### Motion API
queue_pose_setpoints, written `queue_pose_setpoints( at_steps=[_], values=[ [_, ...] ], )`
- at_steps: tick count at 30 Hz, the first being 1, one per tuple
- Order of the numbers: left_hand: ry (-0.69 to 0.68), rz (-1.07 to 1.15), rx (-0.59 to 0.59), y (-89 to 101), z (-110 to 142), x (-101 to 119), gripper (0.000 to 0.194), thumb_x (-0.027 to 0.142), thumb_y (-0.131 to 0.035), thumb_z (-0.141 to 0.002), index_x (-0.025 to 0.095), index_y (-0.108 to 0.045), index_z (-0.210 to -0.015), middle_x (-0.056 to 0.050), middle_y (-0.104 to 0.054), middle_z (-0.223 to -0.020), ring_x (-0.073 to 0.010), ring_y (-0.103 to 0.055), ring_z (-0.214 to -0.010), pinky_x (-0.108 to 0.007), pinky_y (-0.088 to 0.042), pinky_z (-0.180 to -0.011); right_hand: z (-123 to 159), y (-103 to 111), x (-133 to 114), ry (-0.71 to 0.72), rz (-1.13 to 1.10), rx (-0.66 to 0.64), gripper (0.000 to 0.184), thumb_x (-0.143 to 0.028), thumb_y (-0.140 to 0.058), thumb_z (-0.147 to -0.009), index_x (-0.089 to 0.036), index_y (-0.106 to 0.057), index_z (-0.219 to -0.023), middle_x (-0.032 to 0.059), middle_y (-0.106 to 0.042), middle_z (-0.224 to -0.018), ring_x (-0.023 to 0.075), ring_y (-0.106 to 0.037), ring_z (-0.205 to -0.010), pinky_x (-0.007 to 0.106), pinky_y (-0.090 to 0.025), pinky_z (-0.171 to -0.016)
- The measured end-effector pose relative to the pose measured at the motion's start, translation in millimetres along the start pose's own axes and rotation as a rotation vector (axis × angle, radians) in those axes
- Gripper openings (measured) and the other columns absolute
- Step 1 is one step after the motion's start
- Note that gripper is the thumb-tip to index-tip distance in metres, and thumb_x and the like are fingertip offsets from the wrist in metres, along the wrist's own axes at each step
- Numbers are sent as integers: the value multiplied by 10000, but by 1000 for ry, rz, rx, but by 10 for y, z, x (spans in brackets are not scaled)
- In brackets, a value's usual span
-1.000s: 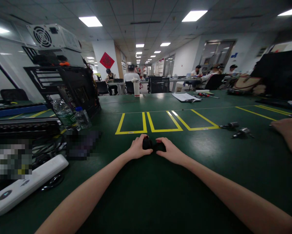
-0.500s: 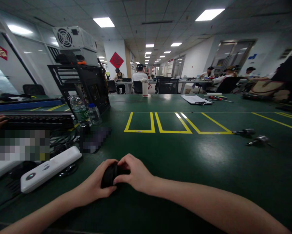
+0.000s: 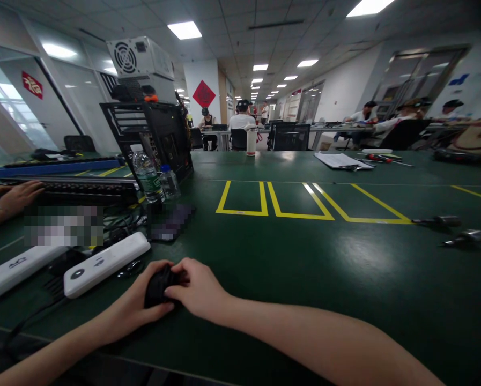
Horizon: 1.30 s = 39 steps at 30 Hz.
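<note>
A black rounded object (image 3: 155, 288), its exact kind unclear, is held low over the near part of the green table between my two hands. My left hand (image 3: 138, 300) wraps around its left side, thumb below and fingers above. From the right, my right hand (image 3: 202, 292) closes on the object's other end with thumb and fingers, which hide much of that end. A white bar-shaped device (image 3: 107, 265) lies just beyond my left hand, with a small dark glossy item (image 3: 131, 269) beside it.
At left, another person's hands (image 3: 17, 199) rest by a long black rack (image 3: 79, 190). Nearby stand water bottles (image 3: 147, 179), an open computer case (image 3: 170, 136) and a dark phone (image 3: 171, 222). Metal tool parts (image 3: 445, 221) lie right of yellow tape outlines (image 3: 242, 213); a cup (image 3: 251, 140) stands farther back.
The view has turned left, so the table things appear farther right. Both hands keep hold of the black object, now farther left in view. More of the other person's hands shows.
</note>
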<state>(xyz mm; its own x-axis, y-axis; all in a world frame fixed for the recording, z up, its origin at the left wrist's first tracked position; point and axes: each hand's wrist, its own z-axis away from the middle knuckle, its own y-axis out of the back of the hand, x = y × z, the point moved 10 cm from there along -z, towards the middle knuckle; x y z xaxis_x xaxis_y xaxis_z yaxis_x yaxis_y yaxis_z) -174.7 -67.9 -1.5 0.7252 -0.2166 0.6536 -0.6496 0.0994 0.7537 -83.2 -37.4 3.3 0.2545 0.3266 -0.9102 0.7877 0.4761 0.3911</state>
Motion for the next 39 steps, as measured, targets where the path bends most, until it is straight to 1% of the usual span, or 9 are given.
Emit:
queue_pose_setpoints(
  at_steps=[2, 9, 13, 16, 19, 26, 30, 35, 39],
  values=[
    [-65, 13, -65, -188, -294, 226, 581, 346, -574, -707, 229, -278, -1193, -64, -439, -1168, -242, -452, -1074, -386, -364, -933, 5, 289, 147, -45, -47, 23, 276, -197, -627, -644, -188, -545, -908, 27, -597, -902, 176, -581, -831, 316, -460, -736],
    [-339, 13, -86, -824, -1431, 1051, 583, 372, -620, -673, 209, -332, -1153, -66, -483, -1086, -232, -495, -988, -392, -370, -874, 217, 1573, 660, -118, -206, 162, 242, -160, -552, -714, -178, -541, -955, 32, -585, -994, 163, -559, -939, 353, -435, -843],
    [-461, 5, -88, -1211, -1782, 1495, 601, 393, -618, -676, 215, -311, -1162, -61, -493, -1079, -229, -501, -980, -398, -344, -883, 484, 2149, 912, -129, -274, 337, 268, -200, -561, -713, -190, -553, -981, 31, -589, -1005, 164, -545, -957, 352, -413, -872],
    [-553, -57, -29, -1366, -1871, 1735, 656, 385, -633, -666, 217, -275, -1189, -68, -472, -1128, -245, -468, -1037, -411, -296, -914, 664, 2397, 1049, -169, -358, 458, 243, -308, -523, -746, -188, -568, -953, 45, -594, -994, 177, -545, -949, 356, -430, -842],
    [-635, -117, 9, -1428, -1858, 1865, 685, 377, -634, -670, 211, -244, -1209, -76, -441, -1173, -244, -434, -1079, -399, -272, -930, 745, 2480, 1034, -159, -374, 508, 232, -329, -546, -730, -178, -559, -905, 48, -602, -968, 179, -552, -935, 352, -434, -830],
    [-715, -189, 24, -1396, -1727, 1941, 622, 358, -592, -715, 204, -247, -1208, -75, -428, -1186, -216, -419, -1094, -376, -239, -965, 772, 2391, 838, -66, -231, 520, 231, -264, -583, -700, -179, -486, -891, 26, -621, -922, 168, -574, -903, 351, -425, -828],
    [-697, -179, 18, -1380, -1711, 1925, 587, 357, -593, -716, 216, -272, -1187, -68, -448, -1162, -215, -438, -1071, -381, -258, -947, 808, 2356, 831, -54, -177, 531, 225, -296, -566, -714, -189, -481, -893, 13, -616, -899, 171, -572, -896, 351, -428, -816],
    [-678, -157, 13, -1330, -1681, 1882, 604, 368, -612, -702, 218, -279, -1184, -66, -458, -1147, -220, -433, -1076, -380, -271, -934, 782, 2322, 874, -65, -298, 500, 191, -354, -520, -749, -193, -495, -847, 21, -593, -889, 172, -559, -888, 323, -447, -758],
    [-648, -154, -11, -1276, -1628, 1842, 612, 381, -608, -705, 231, -271, -1193, -64, -447, -1165, -227, -427, -1087, -391, -265, -942, 711, 2293, 930, -122, -285, 424, 304, -335, -563, -719, -208, -487, -984, 35, -562, -994, 179, -516, -978, 349, -420, -819]
  ],
)
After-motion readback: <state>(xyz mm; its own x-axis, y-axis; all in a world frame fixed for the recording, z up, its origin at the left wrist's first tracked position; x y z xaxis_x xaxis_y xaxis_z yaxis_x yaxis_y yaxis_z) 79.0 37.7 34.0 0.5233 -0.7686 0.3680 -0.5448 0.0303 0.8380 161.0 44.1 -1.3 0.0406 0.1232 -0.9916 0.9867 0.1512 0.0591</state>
